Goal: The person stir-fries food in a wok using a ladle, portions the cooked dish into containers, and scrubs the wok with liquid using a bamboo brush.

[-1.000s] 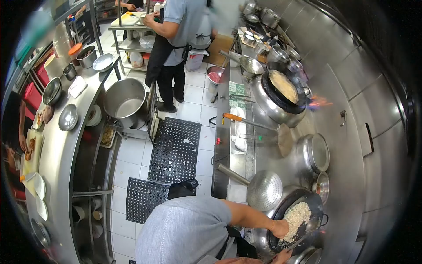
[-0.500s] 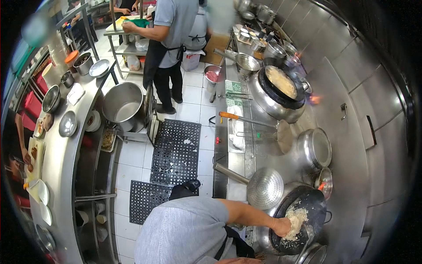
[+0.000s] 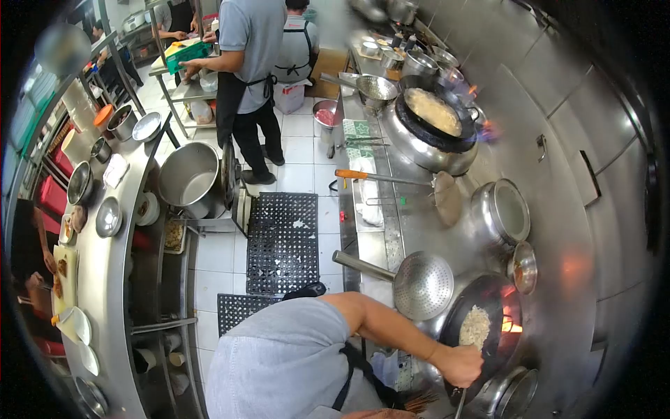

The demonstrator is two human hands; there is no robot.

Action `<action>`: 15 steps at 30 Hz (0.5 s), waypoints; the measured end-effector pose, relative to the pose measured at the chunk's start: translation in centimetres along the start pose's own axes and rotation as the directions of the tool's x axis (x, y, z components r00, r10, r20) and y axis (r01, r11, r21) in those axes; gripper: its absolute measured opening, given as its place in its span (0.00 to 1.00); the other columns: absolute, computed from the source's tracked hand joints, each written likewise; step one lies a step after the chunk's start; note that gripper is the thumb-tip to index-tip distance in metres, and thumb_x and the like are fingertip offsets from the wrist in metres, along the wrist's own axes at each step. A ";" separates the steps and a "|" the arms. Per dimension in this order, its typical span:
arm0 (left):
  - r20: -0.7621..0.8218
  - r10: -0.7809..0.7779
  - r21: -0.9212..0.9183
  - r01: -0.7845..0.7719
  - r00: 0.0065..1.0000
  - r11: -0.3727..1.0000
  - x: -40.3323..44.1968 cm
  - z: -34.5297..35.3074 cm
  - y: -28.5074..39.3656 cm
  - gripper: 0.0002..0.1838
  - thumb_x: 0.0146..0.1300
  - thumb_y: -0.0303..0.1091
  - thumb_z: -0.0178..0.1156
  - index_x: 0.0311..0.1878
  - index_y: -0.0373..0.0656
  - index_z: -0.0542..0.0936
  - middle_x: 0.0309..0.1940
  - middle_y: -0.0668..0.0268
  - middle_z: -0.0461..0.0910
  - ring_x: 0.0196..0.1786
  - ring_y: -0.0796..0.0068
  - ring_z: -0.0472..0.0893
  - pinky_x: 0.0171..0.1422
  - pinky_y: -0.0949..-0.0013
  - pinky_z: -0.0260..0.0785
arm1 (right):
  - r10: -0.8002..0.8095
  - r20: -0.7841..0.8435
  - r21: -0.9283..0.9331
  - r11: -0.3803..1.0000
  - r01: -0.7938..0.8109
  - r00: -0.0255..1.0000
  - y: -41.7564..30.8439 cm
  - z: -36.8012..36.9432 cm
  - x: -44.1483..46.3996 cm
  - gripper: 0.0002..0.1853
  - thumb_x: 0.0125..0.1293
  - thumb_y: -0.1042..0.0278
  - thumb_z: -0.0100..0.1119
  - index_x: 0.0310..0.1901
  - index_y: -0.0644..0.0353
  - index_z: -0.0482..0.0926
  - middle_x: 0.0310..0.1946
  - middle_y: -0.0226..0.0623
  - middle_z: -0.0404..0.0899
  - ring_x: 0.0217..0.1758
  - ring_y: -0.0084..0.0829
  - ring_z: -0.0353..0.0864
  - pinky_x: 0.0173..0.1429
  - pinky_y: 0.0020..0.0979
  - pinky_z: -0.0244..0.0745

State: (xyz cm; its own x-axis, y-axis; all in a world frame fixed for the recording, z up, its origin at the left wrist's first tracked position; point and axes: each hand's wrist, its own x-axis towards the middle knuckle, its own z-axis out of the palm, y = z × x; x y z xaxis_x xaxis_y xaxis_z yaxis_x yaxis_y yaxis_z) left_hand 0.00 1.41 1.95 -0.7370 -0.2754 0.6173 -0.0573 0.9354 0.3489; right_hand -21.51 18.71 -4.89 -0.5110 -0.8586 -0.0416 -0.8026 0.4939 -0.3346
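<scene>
My left hand is closed over the near lower part of the dark wok; what its fingers grip is hidden. Pale, rice-like food lies in the wok just beyond my knuckles. A thin metal handle shows below the hand, its upper end covered by it. Orange flame glows at the wok's right side. My right hand is out of sight beyond the bottom edge.
A perforated ladle rests left of the wok. Farther up are an orange-handled tool, a lidded pot and a wok of bubbling liquid. Co-workers stand beyond the large pot. Black mats cover floor tiles.
The wok has tilted and flame now shows beside it. The food has gathered into a narrower heap. My left hand has moved slightly right, and my right hand has left view.
</scene>
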 end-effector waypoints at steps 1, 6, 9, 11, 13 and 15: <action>-0.069 0.015 0.033 -0.013 0.997 0.999 0.7 0.3 0.0 0.14 0.42 0.46 0.61 0.14 0.45 0.81 0.19 0.58 0.80 0.25 0.59 0.82 0.27 0.56 0.70 | -0.002 0.005 -0.005 1.000 0.002 1.000 0.5 -0.3 -0.4 0.26 0.65 0.79 0.45 0.66 0.67 0.66 0.55 0.49 0.78 0.54 0.41 0.80 0.57 0.38 0.74; 0.142 -0.045 0.059 0.037 0.989 0.998 -3.3 7.7 -3.7 0.11 0.42 0.44 0.61 0.15 0.50 0.82 0.17 0.62 0.80 0.24 0.65 0.82 0.22 0.59 0.68 | -0.138 0.020 -0.085 0.987 0.139 0.990 8.8 -1.3 -2.4 0.26 0.65 0.81 0.44 0.67 0.67 0.66 0.56 0.48 0.77 0.55 0.40 0.79 0.58 0.37 0.74; 0.341 -0.135 -0.129 0.189 0.930 0.974 -8.4 3.5 -2.8 0.17 0.51 0.48 0.56 0.21 0.44 0.83 0.19 0.56 0.80 0.23 0.54 0.81 0.26 0.52 0.72 | 0.122 -0.127 -0.026 0.992 -0.126 0.984 -5.1 -2.8 -8.4 0.28 0.63 0.81 0.50 0.67 0.58 0.68 0.57 0.54 0.76 0.56 0.46 0.79 0.56 0.36 0.73; 0.480 -0.198 -0.056 0.256 0.854 0.965 -9.0 1.5 -2.3 0.16 0.53 0.46 0.56 0.20 0.46 0.83 0.22 0.58 0.82 0.26 0.56 0.82 0.29 0.53 0.73 | -0.025 -0.261 0.027 0.999 0.033 0.965 -5.1 -4.1 -10.9 0.29 0.62 0.77 0.57 0.66 0.50 0.69 0.42 0.62 0.78 0.43 0.59 0.80 0.46 0.43 0.74; 0.374 -0.117 -0.072 0.155 0.920 0.985 -7.2 1.6 -3.3 0.16 0.53 0.45 0.56 0.18 0.47 0.83 0.21 0.58 0.82 0.27 0.57 0.83 0.27 0.55 0.72 | 0.357 -0.031 0.040 0.934 -0.356 0.934 -8.8 -9.2 -13.4 0.27 0.61 0.76 0.58 0.64 0.51 0.72 0.44 0.59 0.79 0.46 0.58 0.79 0.48 0.43 0.74; 0.205 -0.184 -0.074 0.203 0.961 0.976 -4.2 1.8 -3.6 0.15 0.55 0.43 0.57 0.17 0.47 0.81 0.16 0.57 0.79 0.21 0.56 0.81 0.24 0.55 0.71 | 0.181 -0.110 -0.097 0.977 -0.191 0.977 -10.5 -12.8 -15.3 0.25 0.60 0.75 0.60 0.61 0.51 0.75 0.45 0.57 0.79 0.46 0.55 0.80 0.48 0.43 0.75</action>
State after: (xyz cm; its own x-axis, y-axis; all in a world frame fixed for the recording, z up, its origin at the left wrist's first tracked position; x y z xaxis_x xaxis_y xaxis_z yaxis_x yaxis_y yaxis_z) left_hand 2.07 -0.40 -3.21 -0.8360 -0.3916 0.3844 -0.1559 0.8412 0.5178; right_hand -9.16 28.43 11.32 -0.6782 -0.7349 0.0021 -0.7159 0.6601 -0.2274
